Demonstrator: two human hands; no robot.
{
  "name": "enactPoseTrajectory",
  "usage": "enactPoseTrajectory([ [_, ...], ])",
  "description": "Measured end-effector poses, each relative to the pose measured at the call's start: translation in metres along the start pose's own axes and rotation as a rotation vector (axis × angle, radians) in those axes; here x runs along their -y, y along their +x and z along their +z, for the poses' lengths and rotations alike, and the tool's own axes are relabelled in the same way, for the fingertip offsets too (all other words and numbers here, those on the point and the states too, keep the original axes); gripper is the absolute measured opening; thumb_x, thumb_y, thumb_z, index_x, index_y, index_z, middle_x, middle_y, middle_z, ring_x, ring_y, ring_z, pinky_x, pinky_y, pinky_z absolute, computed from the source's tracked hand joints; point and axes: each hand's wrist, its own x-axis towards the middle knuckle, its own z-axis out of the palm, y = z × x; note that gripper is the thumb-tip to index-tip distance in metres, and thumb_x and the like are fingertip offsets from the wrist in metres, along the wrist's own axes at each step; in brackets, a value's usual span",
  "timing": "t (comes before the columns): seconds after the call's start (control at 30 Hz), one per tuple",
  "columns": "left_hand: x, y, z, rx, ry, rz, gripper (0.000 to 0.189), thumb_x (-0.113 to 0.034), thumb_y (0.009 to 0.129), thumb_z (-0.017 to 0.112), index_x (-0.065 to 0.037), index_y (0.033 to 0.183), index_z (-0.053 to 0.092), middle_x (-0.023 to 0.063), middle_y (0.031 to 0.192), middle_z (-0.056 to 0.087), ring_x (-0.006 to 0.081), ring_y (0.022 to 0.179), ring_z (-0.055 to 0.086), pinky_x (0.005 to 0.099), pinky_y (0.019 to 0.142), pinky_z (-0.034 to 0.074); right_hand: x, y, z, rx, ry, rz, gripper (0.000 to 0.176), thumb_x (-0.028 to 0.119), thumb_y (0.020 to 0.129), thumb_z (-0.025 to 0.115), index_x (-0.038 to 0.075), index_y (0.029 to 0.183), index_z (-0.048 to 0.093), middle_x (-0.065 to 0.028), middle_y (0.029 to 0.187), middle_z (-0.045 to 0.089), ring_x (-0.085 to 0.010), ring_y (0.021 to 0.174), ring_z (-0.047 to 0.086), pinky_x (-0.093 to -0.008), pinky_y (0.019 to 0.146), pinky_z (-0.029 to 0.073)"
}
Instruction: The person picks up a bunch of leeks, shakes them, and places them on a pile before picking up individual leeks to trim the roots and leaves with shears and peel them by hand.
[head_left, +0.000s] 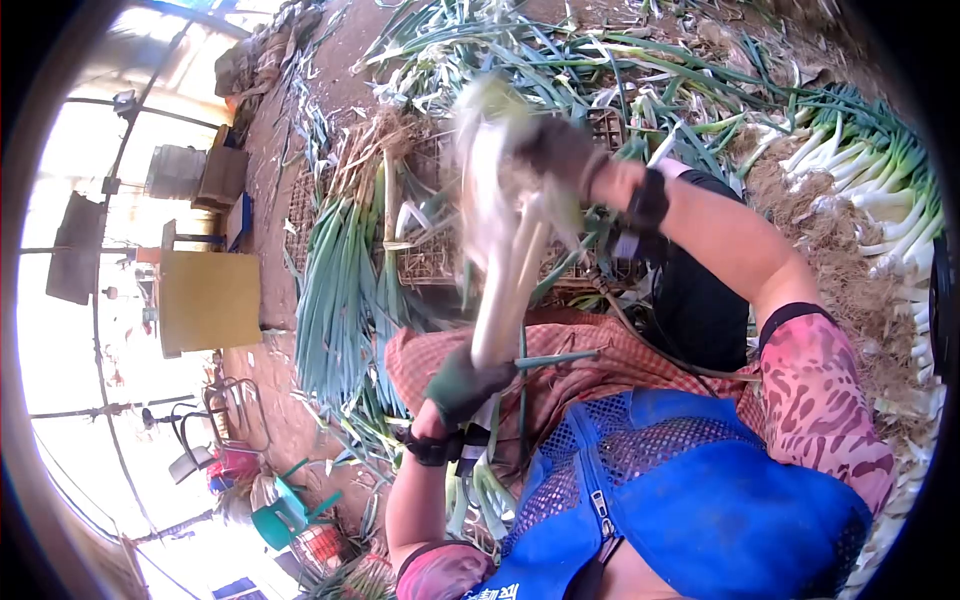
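My left hand (465, 385), in a dark green glove, is wrapped round white leek stalks (510, 290) in front of my body. The stalks rise from the fist toward my right hand (560, 155), also gloved. That hand is at their upper end, with its fingers smeared by motion, so its grip is unclear. Blurred pale green and white leek matter (485, 120) surrounds it. A bundle of leeks (345, 280) with green leaves and brown roots lies to the left, beside a brown plastic crate (425, 265).
Loose leaves (600, 60) litter the ground at the top. Rows of white-stemmed leeks (880, 180) with roots lie at the right. At the left are a yellow board (210, 303), a green stool (290, 515) and metal-framed chairs. A checked cloth (560, 345) covers my lap.
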Motion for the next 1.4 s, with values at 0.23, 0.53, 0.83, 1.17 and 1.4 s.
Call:
enactPoseTrajectory([
  [0.23,0.028,-0.002,-0.019,0.007,-0.142,0.057,0.036,-0.013,0.078,0.074,0.002,0.108,0.061,0.0037,0.091,0.065,0.0122,0.081,0.061,0.0277,0.072,0.052,0.019,0.009,-0.041,0.153,-0.187,0.177,0.063,0.063,0.089,0.055,0.004,0.109,0.062,-0.0061,0.076,0.061,-0.0187,0.064,0.060,-0.0337,0.071,0.057],
  [0.53,0.029,-0.004,-0.002,-0.133,0.045,0.062,0.034,-0.013,0.079,0.072,0.000,0.109,0.063,0.0043,0.089,0.066,0.0119,0.080,0.061,0.0291,0.072,0.051,0.019,-0.013,0.032,0.241,-0.803,-0.240,0.034,0.032,0.088,0.059,0.011,0.113,0.067,-0.0122,0.104,0.070,-0.0268,0.098,0.067,-0.0371,0.094,0.050],
  [0.83,0.011,-0.023,-0.012,0.007,-0.078,0.067,0.039,-0.016,0.078,0.074,0.003,0.109,0.061,0.0058,0.090,0.066,0.0141,0.082,0.063,0.0290,0.074,0.052,-0.085,0.072,-0.032,-0.249,-0.566,0.205,0.034,0.043,0.092,0.060,0.011,0.094,0.072,-0.0049,0.086,0.072,-0.0180,0.071,0.067,-0.0323,0.067,0.055],
  [1.17,0.004,-0.010,0.007,0.017,-0.212,0.133,0.028,-0.015,0.081,0.069,0.003,0.103,0.062,0.0062,0.089,0.066,0.0148,0.079,0.063,0.0285,0.073,0.050,-0.070,-0.046,0.072,-0.004,-0.889,-0.402,0.018,0.019,0.090,0.059,0.007,0.100,0.067,-0.0062,0.084,0.069,-0.0216,0.076,0.069,-0.0333,0.067,0.056],
  [1.4,0.008,-0.029,-0.006,0.046,-0.335,0.004,0.049,-0.020,0.077,0.069,0.002,0.118,0.056,0.0086,0.097,0.066,0.0187,0.086,0.063,0.0321,0.076,0.052,-0.031,0.006,0.010,-0.276,-0.472,0.376,0.025,0.027,0.098,0.053,0.012,0.112,0.066,-0.0104,0.085,0.068,-0.0197,0.069,0.067,-0.0322,0.064,0.057],
])
